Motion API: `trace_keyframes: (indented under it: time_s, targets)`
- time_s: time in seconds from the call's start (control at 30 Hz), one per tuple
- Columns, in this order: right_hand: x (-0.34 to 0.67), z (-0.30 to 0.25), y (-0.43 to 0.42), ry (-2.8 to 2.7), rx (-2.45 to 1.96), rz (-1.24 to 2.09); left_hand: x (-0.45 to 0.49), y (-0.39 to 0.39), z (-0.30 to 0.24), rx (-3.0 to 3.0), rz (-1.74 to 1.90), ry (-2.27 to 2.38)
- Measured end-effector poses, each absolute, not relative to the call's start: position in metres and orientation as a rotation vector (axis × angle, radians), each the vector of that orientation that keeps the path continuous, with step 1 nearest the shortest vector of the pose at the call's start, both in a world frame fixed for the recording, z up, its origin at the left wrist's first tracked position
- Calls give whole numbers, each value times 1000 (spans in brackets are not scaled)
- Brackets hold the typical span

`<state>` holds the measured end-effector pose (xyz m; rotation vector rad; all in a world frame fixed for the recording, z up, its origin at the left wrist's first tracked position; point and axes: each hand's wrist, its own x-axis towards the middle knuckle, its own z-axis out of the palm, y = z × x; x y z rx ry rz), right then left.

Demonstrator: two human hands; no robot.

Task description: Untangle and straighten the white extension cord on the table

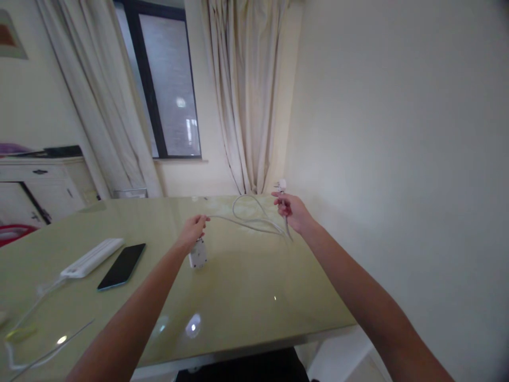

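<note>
My left hand [193, 230] is closed on the near end of a pale cord, right where it meets a small white power strip [198, 254]. The strip's lower part shows below my fingers, close above or on the table. My right hand [292, 210] pinches the cord just under a white plug [281, 184], whose metal prongs point left. Between my hands the grey-white power cord [254, 228] lies in loose loops on the glossy table [246, 297].
To the left lie a black phone [121, 266] and a second white power strip [94, 258] with its cord trailing to the near left. A wall [397, 132] borders the table on the right. Curtains [250, 95] hang behind; a white cabinet [43, 183] stands far left.
</note>
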<state>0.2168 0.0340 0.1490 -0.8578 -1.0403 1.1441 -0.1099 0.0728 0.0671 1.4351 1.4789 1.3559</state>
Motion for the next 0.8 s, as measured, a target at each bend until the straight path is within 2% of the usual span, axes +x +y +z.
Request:
trace_keyframes:
  time_s: [0.1, 0.23, 0.37, 0.53, 0.63, 0.7, 0.8]
  targets:
    - [193, 143, 25, -1209, -804, 1166, -105, 96, 59, 1506, 1335, 1562]
    - [170, 133, 20, -1512, -904, 1036, -103, 118, 46, 1579, 1278, 1718]
    - [160, 124, 28, -1504, -1000, 1025, -99, 119, 32, 1696, 1263, 1783]
    - [157, 117, 40, -1411, -1005, 1151, -75, 84, 41, 2034, 1390, 1591]
    - [152, 116, 38, -1649, -1094, 998, -55, 51, 67, 2583, 1584, 1292]
    - [148, 119, 33, -1845, -1129, 802, -43, 33, 86, 3015, 1439, 1030]
    - [146, 128, 21, -2026, -1094, 604, -34, 21, 106, 3278, 1080, 978]
